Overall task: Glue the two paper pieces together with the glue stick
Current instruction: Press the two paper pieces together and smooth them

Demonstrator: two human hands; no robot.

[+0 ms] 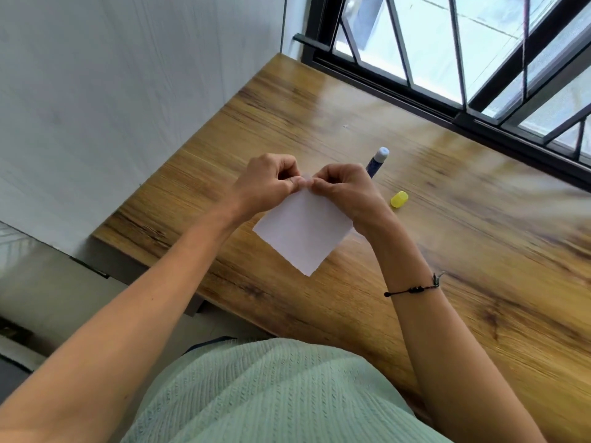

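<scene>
Both the left hand (267, 182) and the right hand (343, 190) pinch the top corner of the white paper (303, 233), thumbs and fingertips nearly touching, the sheet held tilted just above the wooden table (447, 251). Whether it is one piece or two stacked cannot be told. To bond well, the person should probably align the edges before pressing outward from that corner. The uncapped glue stick (377, 161) lies just beyond the right hand, its yellow cap (399, 199) nearby.
</scene>
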